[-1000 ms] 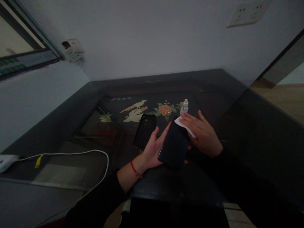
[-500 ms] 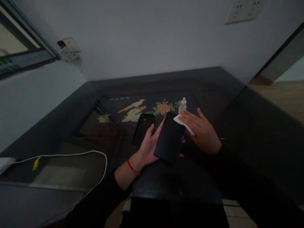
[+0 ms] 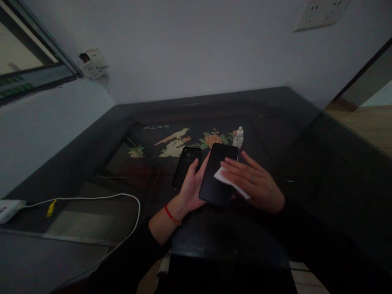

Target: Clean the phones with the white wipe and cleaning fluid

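My left hand [image 3: 191, 188], with a red string at the wrist, grips a black phone [image 3: 216, 171] from below, dark screen up. My right hand [image 3: 254, 184] lies over the phone's right side with fingers stretched flat, pressing a small white wipe [image 3: 226, 179] against the screen. A black phone case [image 3: 185, 165] lies on the table just left of the phone. A small clear dropper bottle [image 3: 238, 138] with a white cap stands upright just beyond the phone's top edge.
The dark table [image 3: 275, 134] has an inlaid bird and flower picture [image 3: 183, 141]. A white cable [image 3: 101, 199] loops across the left side to a white charger [image 3: 9, 207]. Wall sockets [image 3: 93, 63] sit at the left corner, and more sockets [image 3: 321, 14] at the upper right.
My right hand slid the white wipe from the phone's top right corner down onto the middle of the screen. My left hand tilted the phone more upright and slightly away.
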Tool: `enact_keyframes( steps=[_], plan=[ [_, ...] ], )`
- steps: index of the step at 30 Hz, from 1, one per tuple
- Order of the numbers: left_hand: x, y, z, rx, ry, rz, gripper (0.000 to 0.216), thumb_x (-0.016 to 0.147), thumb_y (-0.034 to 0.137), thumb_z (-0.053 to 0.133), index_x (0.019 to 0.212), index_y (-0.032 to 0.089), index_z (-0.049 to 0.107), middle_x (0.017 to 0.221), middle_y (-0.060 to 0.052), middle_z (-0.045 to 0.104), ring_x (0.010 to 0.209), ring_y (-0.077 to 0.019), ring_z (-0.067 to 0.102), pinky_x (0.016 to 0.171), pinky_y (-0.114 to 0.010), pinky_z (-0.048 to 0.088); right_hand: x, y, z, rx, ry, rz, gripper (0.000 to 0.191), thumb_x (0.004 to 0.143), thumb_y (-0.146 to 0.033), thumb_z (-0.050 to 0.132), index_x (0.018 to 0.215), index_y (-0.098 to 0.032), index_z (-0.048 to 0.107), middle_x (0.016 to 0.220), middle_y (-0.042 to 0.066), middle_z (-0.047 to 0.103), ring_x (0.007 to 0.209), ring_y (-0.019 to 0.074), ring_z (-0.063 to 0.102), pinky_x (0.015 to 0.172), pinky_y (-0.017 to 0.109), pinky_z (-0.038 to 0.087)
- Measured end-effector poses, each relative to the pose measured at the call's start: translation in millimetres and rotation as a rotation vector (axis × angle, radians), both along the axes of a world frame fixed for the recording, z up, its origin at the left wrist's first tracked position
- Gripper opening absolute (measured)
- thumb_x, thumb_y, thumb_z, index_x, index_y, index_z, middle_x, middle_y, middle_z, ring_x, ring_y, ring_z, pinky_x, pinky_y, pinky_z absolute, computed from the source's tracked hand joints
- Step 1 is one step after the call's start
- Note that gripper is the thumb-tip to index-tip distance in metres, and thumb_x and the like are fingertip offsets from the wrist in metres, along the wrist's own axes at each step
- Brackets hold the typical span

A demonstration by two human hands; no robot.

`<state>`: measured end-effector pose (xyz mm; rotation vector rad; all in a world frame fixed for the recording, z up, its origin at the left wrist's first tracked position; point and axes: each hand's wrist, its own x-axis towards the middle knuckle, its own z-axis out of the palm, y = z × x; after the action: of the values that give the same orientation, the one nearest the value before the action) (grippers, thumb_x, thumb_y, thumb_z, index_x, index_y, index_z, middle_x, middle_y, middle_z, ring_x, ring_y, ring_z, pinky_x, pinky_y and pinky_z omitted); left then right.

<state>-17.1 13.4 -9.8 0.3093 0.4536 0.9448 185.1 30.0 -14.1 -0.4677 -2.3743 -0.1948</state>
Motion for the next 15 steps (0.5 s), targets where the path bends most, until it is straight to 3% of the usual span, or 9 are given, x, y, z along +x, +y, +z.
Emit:
enact_keyframes(
  steps=[2, 4, 9, 11, 13, 15],
  plan=[
    [0.3, -3.0, -0.4, 0.018, -0.032, -0.087, 0.054, 0.095, 0.056, 0.025, 0.147, 0.043, 0.025, 0.148, -0.005, 0.043, 0.123, -0.0354, 0.052, 0.101, -0.069, 0.026, 8.3, 10.4, 0.4, -0.029, 0.076, -0.144, 0.042, 0.090, -0.013, 0.050, 0.132, -0.015, 0.052, 0.134, 0.015, 0.058, 0.131, 0.0251, 0.049, 0.113, 0.055, 0.032],
    [0.8, -4.7, -0.7, 0.024, -0.041, -0.129, 0.053, 0.095, 0.057, 0.025, 0.147, 0.046, 0.024, 0.149, -0.005, 0.043, 0.123, -0.0365, 0.052, 0.099, -0.072, 0.026, 9.2, 11.1, 1.1, -0.030, 0.077, -0.153, 0.042, 0.091, -0.013, 0.049, 0.132, -0.016, 0.052, 0.133, 0.015, 0.058, 0.129, 0.0256, 0.050, 0.111, 0.056, 0.034],
    [-0.2, -0.3, -1.0, 0.016, 0.005, -0.013, 0.057, 0.096, 0.051, 0.027, 0.149, 0.033, 0.028, 0.144, -0.007, 0.049, 0.123, -0.0270, 0.054, 0.108, -0.048, 0.033, -11.9, -18.2, 4.4, 0.056, -0.096, 0.171, 0.033, 0.096, -0.012, 0.040, 0.124, -0.013, 0.058, 0.127, 0.008, 0.064, 0.128, 0.0186, 0.051, 0.112, 0.044, 0.039],
    [-2.0, 2.2, -0.8, 0.023, 0.017, 0.010, 0.056, 0.096, 0.049, 0.028, 0.150, 0.032, 0.027, 0.143, -0.006, 0.050, 0.122, -0.0259, 0.055, 0.108, -0.046, 0.033, -14.8, -23.6, 5.6, 0.091, -0.128, 0.229, 0.033, 0.096, -0.012, 0.040, 0.123, -0.012, 0.059, 0.129, 0.008, 0.063, 0.130, 0.0189, 0.050, 0.113, 0.044, 0.037],
    [-3.5, 2.9, -0.5, 0.035, 0.017, -0.012, 0.055, 0.096, 0.049, 0.026, 0.149, 0.035, 0.026, 0.143, -0.007, 0.049, 0.120, -0.0272, 0.056, 0.107, -0.050, 0.033, -9.5, -17.6, 5.9, 0.078, -0.102, 0.128, 0.034, 0.097, -0.011, 0.039, 0.126, -0.012, 0.056, 0.131, 0.009, 0.061, 0.132, 0.0195, 0.047, 0.114, 0.047, 0.034],
    [-3.6, 1.2, -0.2, 0.052, 0.004, -0.075, 0.054, 0.096, 0.051, 0.024, 0.149, 0.040, 0.024, 0.144, -0.007, 0.048, 0.118, -0.0306, 0.057, 0.103, -0.059, 0.032, 2.0, -2.7, 5.1, 0.042, -0.035, -0.071, 0.038, 0.096, -0.008, 0.037, 0.132, -0.014, 0.051, 0.134, 0.012, 0.058, 0.133, 0.0197, 0.045, 0.113, 0.050, 0.034]
  ],
)
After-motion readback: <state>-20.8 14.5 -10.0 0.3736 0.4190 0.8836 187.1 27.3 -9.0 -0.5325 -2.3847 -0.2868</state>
